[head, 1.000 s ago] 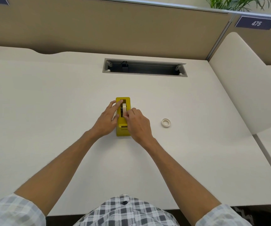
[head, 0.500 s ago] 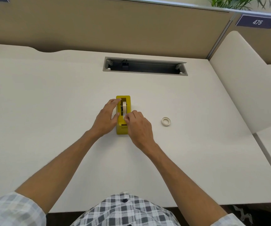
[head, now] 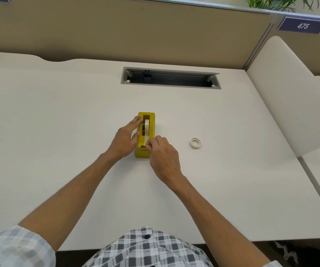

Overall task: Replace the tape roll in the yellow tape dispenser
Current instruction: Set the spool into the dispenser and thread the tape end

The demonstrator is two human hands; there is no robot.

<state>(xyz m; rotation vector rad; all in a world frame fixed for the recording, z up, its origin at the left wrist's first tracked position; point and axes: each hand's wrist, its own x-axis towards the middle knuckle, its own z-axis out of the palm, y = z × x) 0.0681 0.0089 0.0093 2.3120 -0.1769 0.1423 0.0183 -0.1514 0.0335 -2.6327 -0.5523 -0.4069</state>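
The yellow tape dispenser stands on the white desk at mid-table. A cream tape roll sits upright in its slot. My left hand rests against the dispenser's left side, fingers on its top edge. A clear strip of tape runs from the roll toward the near end, and my right hand pinches its free end just above the cutter. A second small white tape roll lies flat on the desk to the right, apart from both hands.
A grey open cable slot is set into the desk behind the dispenser. Tan partition walls close off the back. A cream side panel rises at the right. The desk's near edge is just above my checked shirt.
My right hand has drawn back from the roll toward the dispenser's near end, pulling a strip of tape out with it. My left hand stays against the dispenser.
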